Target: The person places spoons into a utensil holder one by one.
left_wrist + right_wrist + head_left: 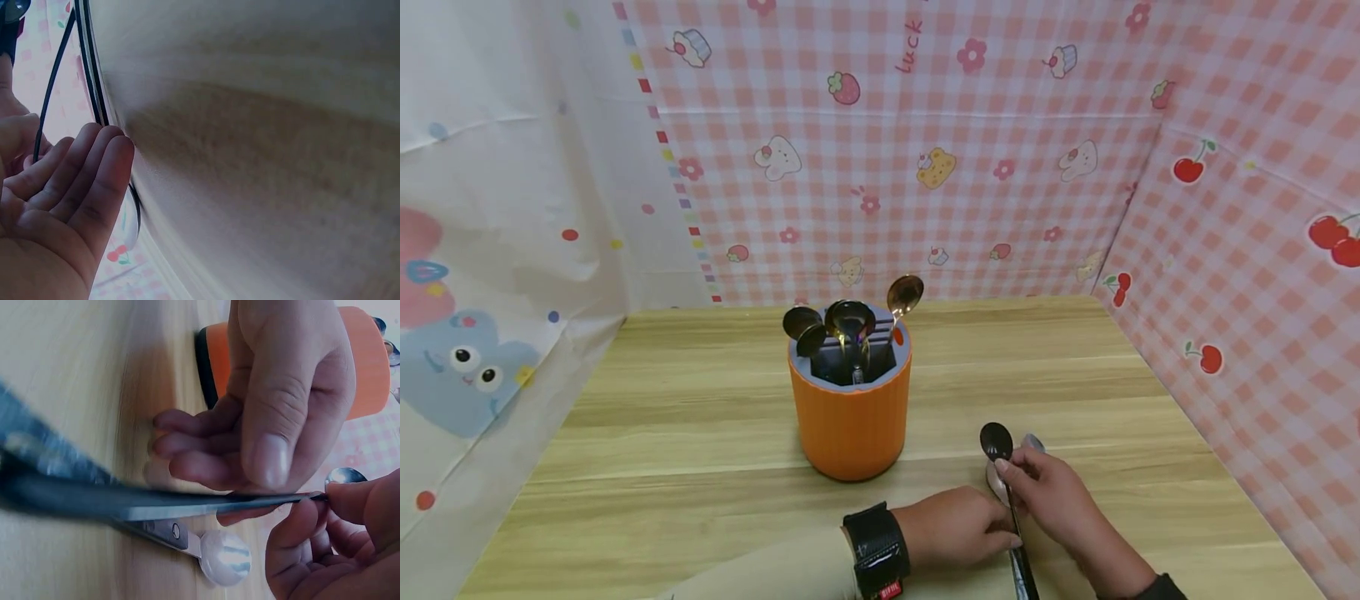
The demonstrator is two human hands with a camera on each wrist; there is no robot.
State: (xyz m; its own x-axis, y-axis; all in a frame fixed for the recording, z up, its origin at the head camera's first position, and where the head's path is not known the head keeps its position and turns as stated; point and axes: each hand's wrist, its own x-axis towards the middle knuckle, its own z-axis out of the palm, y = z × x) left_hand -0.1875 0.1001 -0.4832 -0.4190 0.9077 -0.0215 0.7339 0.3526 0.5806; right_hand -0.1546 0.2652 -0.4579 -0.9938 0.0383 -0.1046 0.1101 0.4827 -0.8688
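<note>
A black spoon (997,441) is held tilted above the table at the front right. My right hand (1054,497) pinches it at the neck, just below the bowl. Further down, my left hand (957,527) has the handle between thumb and index finger, its other fingers stretched out in the left wrist view. Under the hands lies a spoon with a pale, shiny bowl (226,557) and a dark handle. Beyond the right fingers shows part of another spoon bowl (1033,442); its handle is hidden.
Left of the hands stands an orange utensil holder (850,433) with a grey top. Several spoons stand in it, among them a gold-coloured spoon (905,293) at its right. Patterned cloth (880,217) hangs behind the wooden table (700,467) and along both sides.
</note>
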